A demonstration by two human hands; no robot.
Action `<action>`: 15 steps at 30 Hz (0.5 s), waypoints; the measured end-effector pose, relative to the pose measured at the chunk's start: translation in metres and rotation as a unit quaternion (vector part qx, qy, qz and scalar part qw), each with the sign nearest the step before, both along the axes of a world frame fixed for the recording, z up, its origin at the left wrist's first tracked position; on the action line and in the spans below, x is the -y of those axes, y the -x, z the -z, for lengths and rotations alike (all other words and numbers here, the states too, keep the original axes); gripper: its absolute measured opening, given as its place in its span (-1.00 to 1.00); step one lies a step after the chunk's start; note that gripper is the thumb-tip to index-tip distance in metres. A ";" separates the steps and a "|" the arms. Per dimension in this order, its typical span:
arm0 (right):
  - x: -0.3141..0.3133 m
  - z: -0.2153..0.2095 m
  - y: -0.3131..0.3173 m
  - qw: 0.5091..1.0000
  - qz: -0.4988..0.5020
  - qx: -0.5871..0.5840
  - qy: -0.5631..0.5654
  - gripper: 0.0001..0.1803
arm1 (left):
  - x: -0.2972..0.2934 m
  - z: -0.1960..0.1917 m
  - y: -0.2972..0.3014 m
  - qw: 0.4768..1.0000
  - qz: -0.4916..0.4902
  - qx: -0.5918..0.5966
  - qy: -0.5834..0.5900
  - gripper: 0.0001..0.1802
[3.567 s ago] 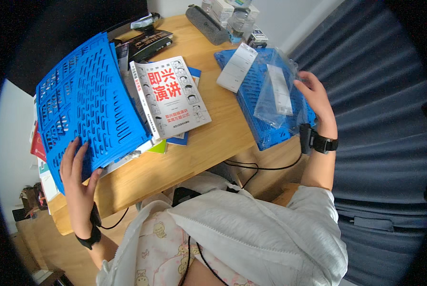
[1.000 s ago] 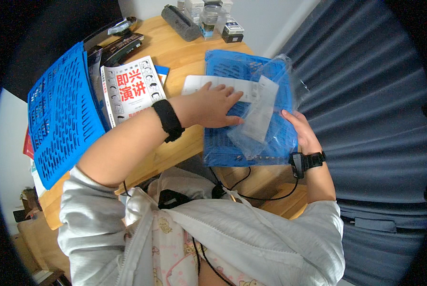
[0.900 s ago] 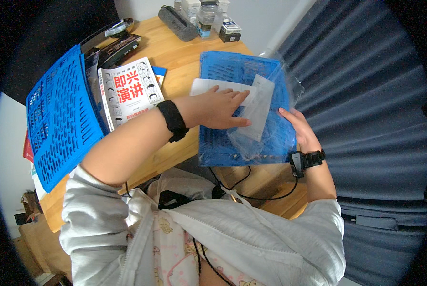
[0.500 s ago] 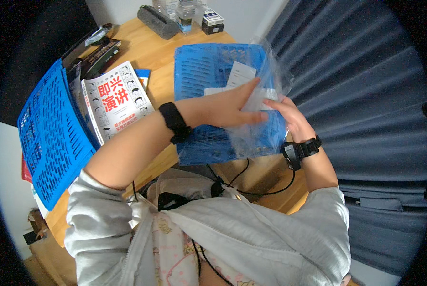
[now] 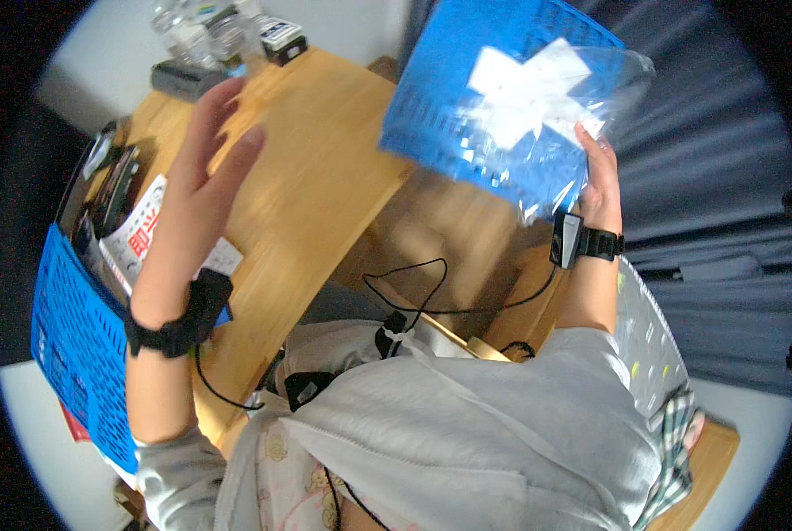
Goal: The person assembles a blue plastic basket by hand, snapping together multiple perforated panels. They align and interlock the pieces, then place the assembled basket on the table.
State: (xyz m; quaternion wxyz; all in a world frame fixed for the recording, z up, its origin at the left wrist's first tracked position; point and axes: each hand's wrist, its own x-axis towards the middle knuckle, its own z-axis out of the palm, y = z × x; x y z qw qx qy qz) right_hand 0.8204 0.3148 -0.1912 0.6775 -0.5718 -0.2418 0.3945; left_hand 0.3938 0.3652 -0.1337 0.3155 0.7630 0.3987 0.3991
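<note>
My right hand (image 5: 601, 181), thumb in front and fingers hidden behind, grips the lower right side of a blue perforated plastic panel (image 5: 440, 88) and the crinkled clear plastic bag (image 5: 626, 84) around or over it. White paper slips (image 5: 520, 93) lie against the blue panel; I cannot tell whether they are inside the bag. The panel is held tilted, up beyond the table's right edge. My left hand (image 5: 197, 177) is raised over the left of the table, fingers apart, holding nothing and a little blurred. Black bands circle both wrists.
Another blue perforated piece (image 5: 77, 327) stands at the table's left edge, beside a white book (image 5: 139, 234). A grey pencil case (image 5: 184, 81), clear bottles (image 5: 228, 40) and a small box (image 5: 283, 40) sit at the back of the wooden table (image 5: 316, 133). A dark curtain (image 5: 697, 177) hangs right.
My left hand has let go of the bag and swung left over the table. My right hand has carried the bagged blue panel up and right, off the table. The view has also shifted.
</note>
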 end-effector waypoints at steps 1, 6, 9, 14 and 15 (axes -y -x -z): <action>0.002 0.009 -0.015 0.997 0.078 -0.003 0.002 -0.61 | 0.002 -0.001 0.002 1.000 -0.020 -0.003 0.013 -0.50; 0.048 0.081 -0.102 0.965 0.234 -0.034 -0.116 -0.63 | 0.006 -0.002 0.005 0.999 -0.025 0.004 0.034 -0.38; 0.100 0.133 -0.152 0.921 0.378 -0.043 -0.082 -0.68 | 0.008 -0.004 0.005 0.998 -0.039 -0.005 0.039 -0.37; 0.204 0.192 -0.201 0.544 0.257 0.470 0.646 -0.64 | 0.011 -0.007 0.001 0.998 -0.012 -0.019 0.061 -0.38; 0.221 0.195 -0.205 0.527 0.236 0.448 0.683 -0.58 | 0.011 -0.008 -0.001 0.997 -0.005 -0.019 0.078 -0.38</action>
